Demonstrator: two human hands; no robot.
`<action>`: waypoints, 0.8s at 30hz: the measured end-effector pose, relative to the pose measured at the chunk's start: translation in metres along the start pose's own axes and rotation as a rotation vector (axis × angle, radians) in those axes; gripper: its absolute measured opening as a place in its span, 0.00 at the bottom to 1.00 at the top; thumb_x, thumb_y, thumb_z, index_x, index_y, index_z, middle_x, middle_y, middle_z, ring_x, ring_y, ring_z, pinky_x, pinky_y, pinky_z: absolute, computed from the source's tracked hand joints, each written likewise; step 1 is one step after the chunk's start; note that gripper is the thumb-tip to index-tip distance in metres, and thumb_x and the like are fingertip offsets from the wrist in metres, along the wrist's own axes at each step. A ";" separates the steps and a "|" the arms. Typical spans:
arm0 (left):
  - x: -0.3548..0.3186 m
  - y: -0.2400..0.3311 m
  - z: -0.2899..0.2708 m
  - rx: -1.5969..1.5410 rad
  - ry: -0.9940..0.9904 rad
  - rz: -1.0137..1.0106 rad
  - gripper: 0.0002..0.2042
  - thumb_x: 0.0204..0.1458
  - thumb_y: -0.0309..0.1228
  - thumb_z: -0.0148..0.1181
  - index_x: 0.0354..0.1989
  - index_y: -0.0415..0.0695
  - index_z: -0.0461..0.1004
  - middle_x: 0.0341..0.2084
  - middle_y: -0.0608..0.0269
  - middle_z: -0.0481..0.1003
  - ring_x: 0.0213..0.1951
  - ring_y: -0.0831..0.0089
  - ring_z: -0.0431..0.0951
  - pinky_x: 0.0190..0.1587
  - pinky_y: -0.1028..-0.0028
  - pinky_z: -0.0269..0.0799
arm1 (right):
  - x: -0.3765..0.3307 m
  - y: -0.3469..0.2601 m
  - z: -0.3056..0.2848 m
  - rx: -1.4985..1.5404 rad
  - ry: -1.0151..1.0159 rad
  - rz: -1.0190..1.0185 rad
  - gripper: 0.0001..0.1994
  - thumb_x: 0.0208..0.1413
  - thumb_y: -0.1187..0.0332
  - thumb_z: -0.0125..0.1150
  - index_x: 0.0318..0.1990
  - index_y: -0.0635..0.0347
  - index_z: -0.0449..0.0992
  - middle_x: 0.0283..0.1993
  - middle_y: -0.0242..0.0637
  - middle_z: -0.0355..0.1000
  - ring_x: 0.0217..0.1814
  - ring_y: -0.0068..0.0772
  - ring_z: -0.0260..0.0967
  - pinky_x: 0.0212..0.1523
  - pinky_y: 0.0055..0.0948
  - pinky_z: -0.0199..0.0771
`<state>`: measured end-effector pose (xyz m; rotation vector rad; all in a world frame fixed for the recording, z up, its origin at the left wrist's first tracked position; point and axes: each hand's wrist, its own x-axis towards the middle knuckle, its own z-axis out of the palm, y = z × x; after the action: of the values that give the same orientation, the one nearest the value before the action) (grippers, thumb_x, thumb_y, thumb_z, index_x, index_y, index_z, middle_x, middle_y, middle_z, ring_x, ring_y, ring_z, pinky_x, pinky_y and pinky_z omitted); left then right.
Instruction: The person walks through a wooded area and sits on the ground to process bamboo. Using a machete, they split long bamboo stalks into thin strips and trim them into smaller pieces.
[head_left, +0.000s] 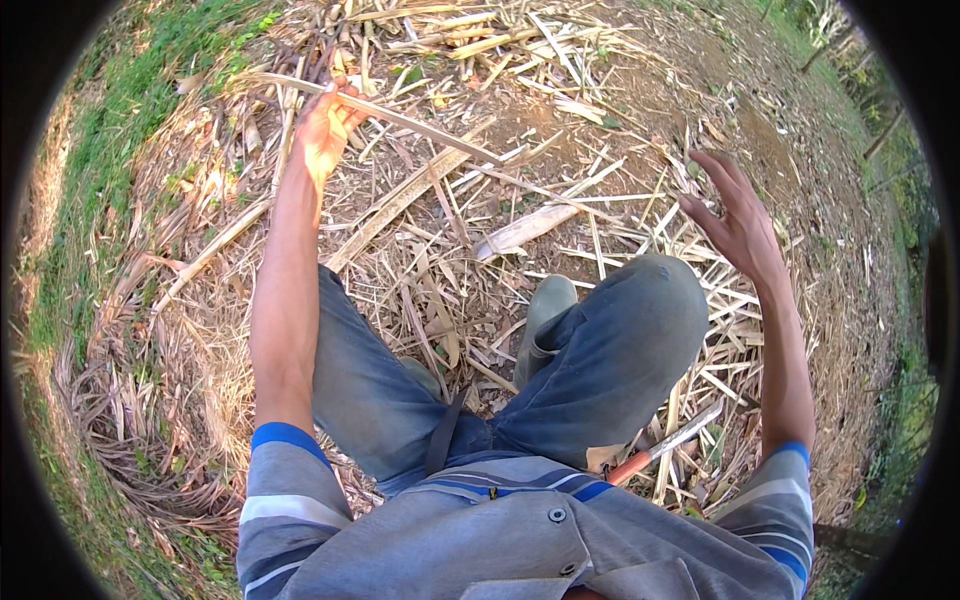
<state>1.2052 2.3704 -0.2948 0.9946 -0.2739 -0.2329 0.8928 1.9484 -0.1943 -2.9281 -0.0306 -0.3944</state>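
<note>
My left hand (pixel 332 122), stretched forward at the upper left, is closed round a long, thin split strip (pixel 425 130). The strip looks like split bamboo or cane; it slants down to the right, past the hand on both sides. Over on the right my right hand (pixel 738 215) is held above the littered ground, its fingers apart and nothing in it. Between the hands, a wider pale split piece (pixel 528 230) lies on the ground. A longer flat strip (pixel 405 200) lies beside it, nearer my left arm.
By my right hip lies a blade with an orange handle (pixel 630 467). Pale slivers (pixel 730 345) and dry stalks cover the ground around my bent legs (pixel 610 350) and boot (pixel 548 305). A heap of split pieces (pixel 480 35) is at the far side; grass (pixel 120 160) grows at left.
</note>
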 end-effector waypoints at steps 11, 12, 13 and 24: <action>0.001 0.017 -0.031 -0.298 0.043 0.099 0.08 0.59 0.32 0.50 0.42 0.43 0.68 0.32 0.61 0.75 0.37 0.66 0.77 0.40 0.68 0.75 | 0.146 -0.099 0.106 0.703 -0.717 -0.258 0.26 0.58 0.42 0.45 0.46 0.58 0.68 0.35 0.33 0.71 0.42 0.26 0.69 0.47 0.31 0.71; 0.000 0.017 -0.028 -0.297 0.090 0.113 0.07 0.59 0.32 0.50 0.42 0.43 0.68 0.32 0.61 0.75 0.37 0.67 0.77 0.41 0.68 0.75 | 0.139 -0.107 0.108 0.813 -0.719 -0.174 0.25 0.59 0.43 0.44 0.46 0.57 0.68 0.34 0.34 0.71 0.43 0.28 0.70 0.45 0.31 0.72; -0.001 0.017 -0.025 -0.296 0.137 0.126 0.07 0.59 0.32 0.50 0.42 0.43 0.68 0.33 0.61 0.75 0.37 0.67 0.77 0.41 0.68 0.75 | 0.134 -0.113 0.106 0.673 -0.709 -0.092 0.26 0.58 0.42 0.45 0.41 0.59 0.70 0.30 0.35 0.68 0.37 0.28 0.68 0.39 0.33 0.70; -0.007 0.030 0.003 -0.132 0.190 0.374 0.08 0.57 0.33 0.54 0.36 0.41 0.67 0.27 0.59 0.75 0.32 0.66 0.78 0.37 0.67 0.75 | 0.143 -0.107 0.121 0.392 -0.521 -0.102 0.34 0.57 0.37 0.41 0.20 0.63 0.72 0.14 0.35 0.62 0.18 0.33 0.63 0.23 0.36 0.64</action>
<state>1.1994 2.3862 -0.2687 0.8106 -0.2619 0.1811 1.0577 2.0752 -0.2521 -2.5584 -0.2929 0.3348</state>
